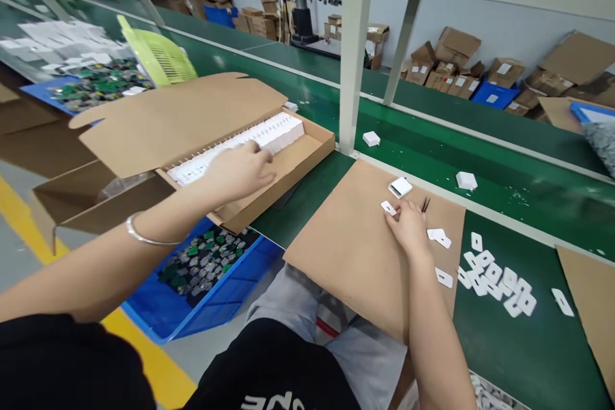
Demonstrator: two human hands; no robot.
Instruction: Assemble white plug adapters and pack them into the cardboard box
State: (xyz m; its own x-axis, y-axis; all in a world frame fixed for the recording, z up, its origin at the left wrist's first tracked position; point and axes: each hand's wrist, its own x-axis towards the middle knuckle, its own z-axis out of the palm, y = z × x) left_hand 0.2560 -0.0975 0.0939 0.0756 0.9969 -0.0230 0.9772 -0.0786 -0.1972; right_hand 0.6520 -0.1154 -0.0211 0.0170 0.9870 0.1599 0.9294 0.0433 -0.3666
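Observation:
My left hand [243,170] reaches into an open cardboard box [293,163] and rests on a row of white parts [269,131] packed along its far side; whether it grips one is hidden. A silver bangle [144,235] circles that wrist. My right hand [408,224] lies on a brown cardboard sheet [355,243], fingers curled over a small white flat piece [388,207]. Just beyond it sit a white housing [400,188] and dark tweezers [425,205].
Several white flat pieces [494,278] are scattered on the green bench right of the sheet. Two white housings [371,138] [466,180] lie on the conveyor. A blue bin [211,288] of circuit boards stands below the box. A white post [353,51] rises behind.

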